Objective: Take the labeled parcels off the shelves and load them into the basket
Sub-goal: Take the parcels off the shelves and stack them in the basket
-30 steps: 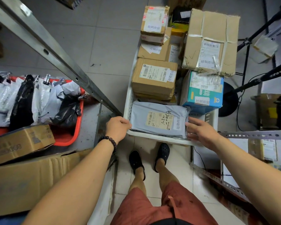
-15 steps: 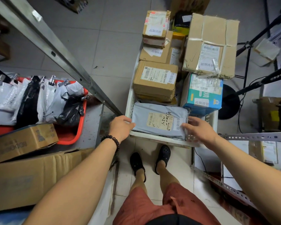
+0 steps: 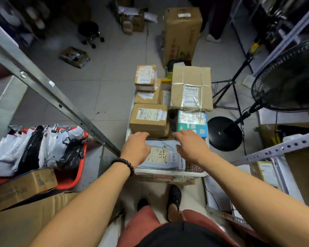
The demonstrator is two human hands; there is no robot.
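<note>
Mailer bags [image 3: 48, 148], white and black, stand packed in a red tub [image 3: 73, 180] at the left edge of the frame, with a brown cardboard box [image 3: 23, 188] lying just in front of it. A grey metal shelf rail [image 3: 52, 93] runs diagonally from the upper left down toward the centre. Just right of its lower end, your left hand [image 3: 136, 147], with a dark bead bracelet [image 3: 125, 164] on the wrist, lies on the left part of a grey labeled parcel [image 3: 161, 155]. Its fingers are stretched forward over the parcel's far edge, resting on it and not wrapped around it. The parcel lies flat at the near end of the white basket [image 3: 168, 174], in the centre of the frame above your feet. Behind it in the basket sits a brown labeled box [image 3: 149, 120], with smaller boxes stacked farther back. Your right hand [image 3: 191, 148] rests on the parcel's right part, fingers spread and extended, not clenched. Beyond that hand sit a teal box [image 3: 193, 124] and, behind it, a large taped box [image 3: 191, 88]. At the right edge stands a black fan [image 3: 289, 77], and below it a perforated shelf rail [image 3: 278, 150] crosses the frame.
</note>
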